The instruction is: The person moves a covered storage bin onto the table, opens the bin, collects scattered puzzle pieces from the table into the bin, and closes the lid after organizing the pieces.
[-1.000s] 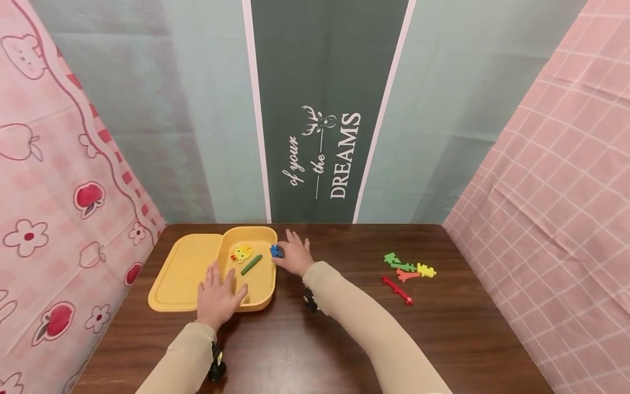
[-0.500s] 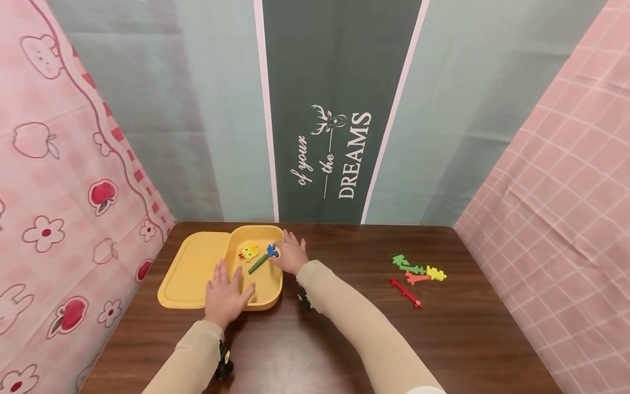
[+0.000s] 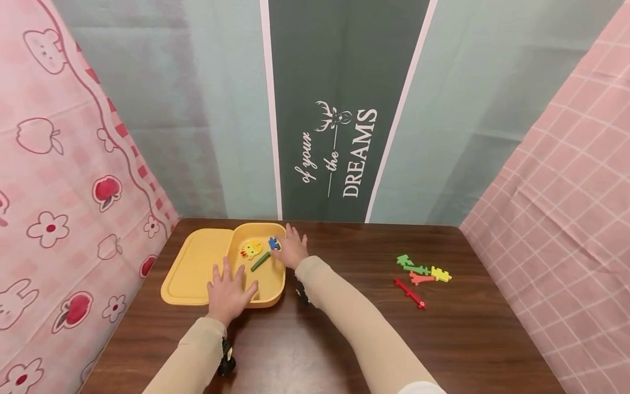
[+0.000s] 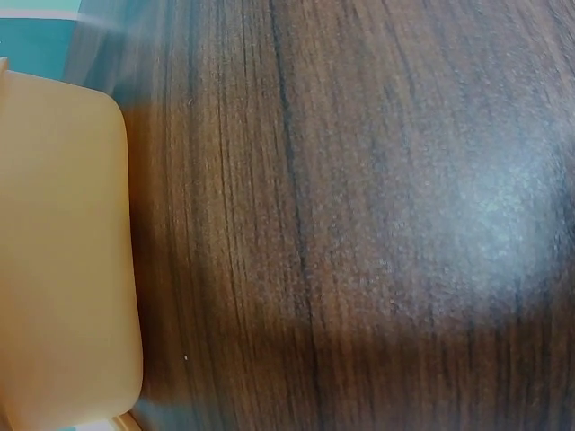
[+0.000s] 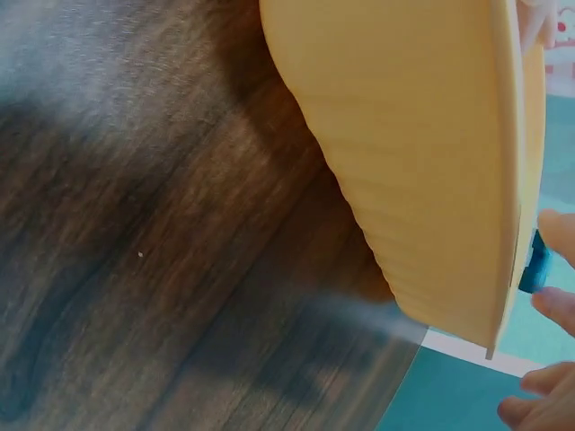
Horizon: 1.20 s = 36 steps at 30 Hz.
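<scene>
A blue puzzle piece is pinched between the thumb and a finger of my right hand, over the right side of a yellow box. In the right wrist view this blue piece shows just past the box's rim, between fingertips. Inside the box lie a yellow animal-face piece with red spots and a green stick-shaped piece. My left hand spreads its fingers at the box's near left rim and holds nothing. The left wrist view shows only the box's outer wall and the table.
A flat yellow lid lies left of the box. On the table's right are green pieces, an orange piece, a yellow piece and a long red piece. Curtains stand behind and at both sides.
My right hand has carried the blue piece from the box's right rim inward over the box. The left hand stays at the near left rim. The head view has shifted slightly.
</scene>
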Motion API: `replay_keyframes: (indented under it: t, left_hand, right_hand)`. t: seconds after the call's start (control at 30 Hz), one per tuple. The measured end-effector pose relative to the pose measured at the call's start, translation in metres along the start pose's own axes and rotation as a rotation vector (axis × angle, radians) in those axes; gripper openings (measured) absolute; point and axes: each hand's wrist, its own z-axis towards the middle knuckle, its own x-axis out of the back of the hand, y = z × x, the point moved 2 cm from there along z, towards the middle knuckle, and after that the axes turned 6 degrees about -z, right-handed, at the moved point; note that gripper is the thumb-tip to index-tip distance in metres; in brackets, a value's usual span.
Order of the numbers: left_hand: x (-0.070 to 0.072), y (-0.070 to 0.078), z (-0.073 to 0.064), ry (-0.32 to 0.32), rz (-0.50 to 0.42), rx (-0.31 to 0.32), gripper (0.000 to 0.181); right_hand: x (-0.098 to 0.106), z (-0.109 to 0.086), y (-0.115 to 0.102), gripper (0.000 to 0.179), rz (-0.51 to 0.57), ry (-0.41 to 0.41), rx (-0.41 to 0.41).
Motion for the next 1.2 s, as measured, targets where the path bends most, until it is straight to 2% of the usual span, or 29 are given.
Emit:
replay_keyframes:
  t: [0.17,0.37,0.67,0.9,1.2]
  left_hand:
    - [-0.004,0.003,-0.001,0.000,0.001,-0.015,0.067]
    - [-0.003,0.003,-0.002,0.027,-0.002,-0.038,0.066]
    - [0.001,0.001,-0.001,0.027,-0.005,-0.047,0.068]
    - [0.000,-0.002,0.001,0.038,-0.002,-0.052,0.069]
    - [0.000,0.000,0.000,0.021,-0.008,-0.049,0.069]
  right_hand:
    - [-0.007,-0.003,0.010,0.064,-0.026,-0.033,-0.002]
    - [-0.012,-0.004,0.020,0.062,0.002,0.001,-0.013]
    - [-0.009,-0.014,0.026,0.062,0.022,-0.001,-0.005]
    - [0.001,-0.026,0.030,0.060,0.058,-0.018,-0.009]
    - [0.009,-0.044,0.049,0.062,0.050,0.004,0.008]
